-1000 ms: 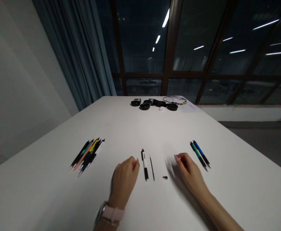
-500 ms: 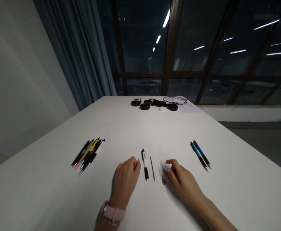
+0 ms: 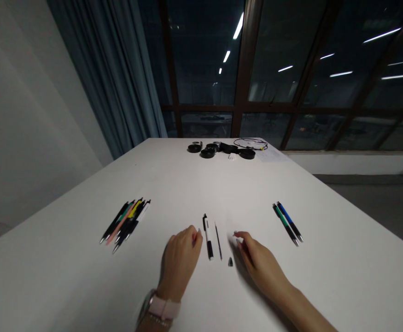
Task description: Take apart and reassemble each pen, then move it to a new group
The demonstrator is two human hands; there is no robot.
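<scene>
My left hand [image 3: 181, 258] rests on the table in a loose fist, with nothing showing from it. Just right of its thumb lies a white and black pen barrel [image 3: 207, 237], clip end pointing away. Beside that is a thin dark pen refill [image 3: 218, 242], parallel to the barrel. A small dark pen tip cone [image 3: 230, 262] stands near the refill's lower end. My right hand [image 3: 261, 263] hovers right of the cone, thumb and forefinger curled close together. Something tiny and pale seems to sit at those fingertips, too small to make out.
A bunch of several pens [image 3: 127, 223] lies at the left. On the right are a green pen [image 3: 285, 224] and a blue pen [image 3: 290, 222], side by side. Black round parts [image 3: 207, 152] and a coiled black cable [image 3: 251, 144] sit at the table's far end.
My right hand has shifted slightly left. The pen tip cone, tilted and nearer that hand before, now stands a little further left. My left hand stays still.
</scene>
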